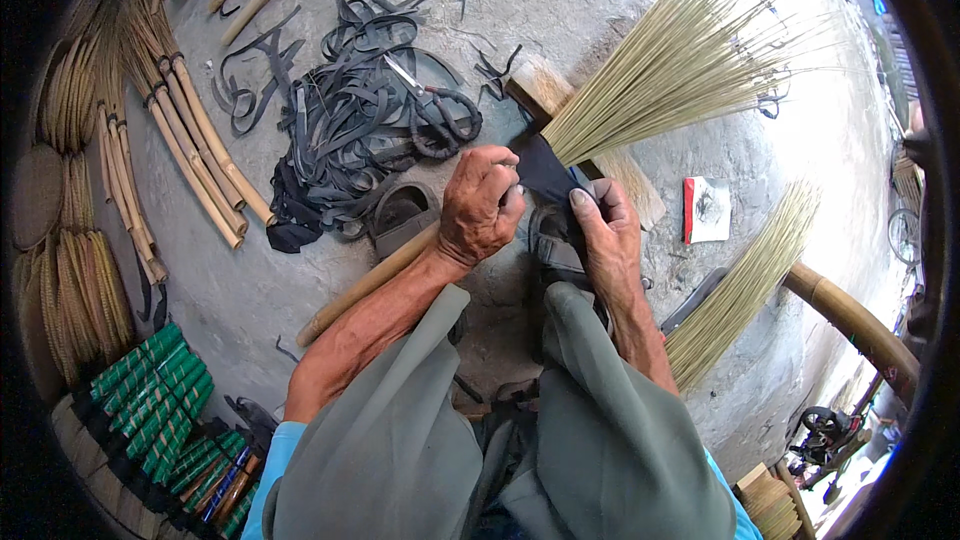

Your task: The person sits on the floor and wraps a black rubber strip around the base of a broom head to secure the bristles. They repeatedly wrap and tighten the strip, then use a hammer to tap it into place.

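Observation:
Between my hands is the bound base of a broom, its pale straw bristles fanning out to the upper right. Black strip material covers the base. My left hand is closed in a fist at the strip's left side. My right hand pinches its lower right edge, thumb on top. A bamboo handle runs under my left wrist, in line with the bristles; my left hand hides where they meet. The bristles lie over a wooden block.
Left of my hands lies a tangled heap of black strips with scissors on top. Bamboo-handled brooms and green-wrapped bundles line the left. To the right are a red-and-white packet, another straw bundle and a thick bamboo pole.

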{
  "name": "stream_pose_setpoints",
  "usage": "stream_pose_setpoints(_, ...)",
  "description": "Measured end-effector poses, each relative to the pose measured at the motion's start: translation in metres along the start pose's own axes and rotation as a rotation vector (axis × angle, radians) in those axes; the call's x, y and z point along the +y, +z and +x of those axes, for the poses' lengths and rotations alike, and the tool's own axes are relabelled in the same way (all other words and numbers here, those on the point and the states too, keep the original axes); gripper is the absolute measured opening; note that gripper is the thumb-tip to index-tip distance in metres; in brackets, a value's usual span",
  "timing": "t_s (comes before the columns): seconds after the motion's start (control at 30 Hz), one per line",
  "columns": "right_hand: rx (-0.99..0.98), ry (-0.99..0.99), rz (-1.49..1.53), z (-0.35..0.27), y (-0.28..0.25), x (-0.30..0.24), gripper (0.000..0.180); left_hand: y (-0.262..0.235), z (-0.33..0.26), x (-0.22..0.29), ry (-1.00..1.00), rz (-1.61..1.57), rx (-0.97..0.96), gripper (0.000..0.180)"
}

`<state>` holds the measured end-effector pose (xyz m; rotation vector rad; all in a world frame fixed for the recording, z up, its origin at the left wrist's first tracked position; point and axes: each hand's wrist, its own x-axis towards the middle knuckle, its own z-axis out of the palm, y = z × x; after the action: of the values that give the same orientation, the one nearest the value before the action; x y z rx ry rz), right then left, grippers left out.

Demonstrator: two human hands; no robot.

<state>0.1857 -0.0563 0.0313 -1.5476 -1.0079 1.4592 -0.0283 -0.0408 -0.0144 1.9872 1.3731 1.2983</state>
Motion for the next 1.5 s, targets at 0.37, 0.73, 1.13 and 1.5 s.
stream_pose_setpoints(0.37,-0.141,0.271,0.194,0.01,0.002,-0.013,0.017,0.0,-0.002,0.002,-0.064,-0.043,-0.01,0.023)
stream_pose_setpoints(0.73,-0.066,0.075,0.066,0.022,-0.01,0.034,0.023,0.003,0.012,0.004,-0.111,0.047,-0.057,0.036)
stream_pose_setpoints(1.13,-0.173,0.045,0.011,0.024,0.017,0.004,0.03,0.0,0.015,-0.001,-0.406,-0.013,-0.12,0.046)
stream_pose_setpoints(1.5,-0.163,0.148,0.176,0.013,0.007,0.012,0.022,-0.004,0.002,0.001,-0.099,-0.03,-0.082,0.024)
